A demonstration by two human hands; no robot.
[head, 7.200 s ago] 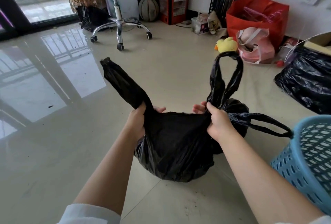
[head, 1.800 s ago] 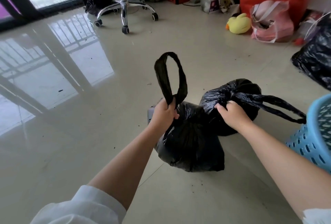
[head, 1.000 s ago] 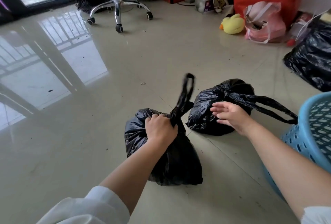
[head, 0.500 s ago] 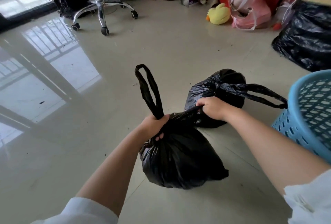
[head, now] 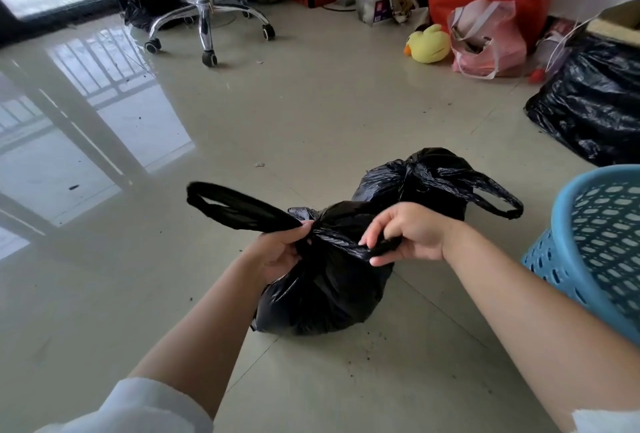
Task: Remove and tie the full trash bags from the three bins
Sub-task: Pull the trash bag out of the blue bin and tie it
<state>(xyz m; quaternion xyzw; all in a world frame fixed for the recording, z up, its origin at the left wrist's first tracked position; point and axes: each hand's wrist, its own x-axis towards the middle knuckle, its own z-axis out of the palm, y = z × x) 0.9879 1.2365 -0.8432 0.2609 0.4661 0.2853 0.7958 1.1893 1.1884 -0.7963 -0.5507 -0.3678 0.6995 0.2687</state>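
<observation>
Both bare forearms reach forward and downward from the lower edge of the view, converging toward the centre, with white sleeves pushed back near the elbows. The left hand (head: 282, 252) is closed in a fist, thumb side up, knuckles turned away from the camera, gripping a black handle loop (head: 239, 205) at its base. The right hand (head: 407, 233) is seen from the back, wrist slightly flexed, its fingers (head: 372, 242) curled downward and pinching a second twisted black strap (head: 349, 245) against the thumb. The two hands are near each other but not touching.
</observation>
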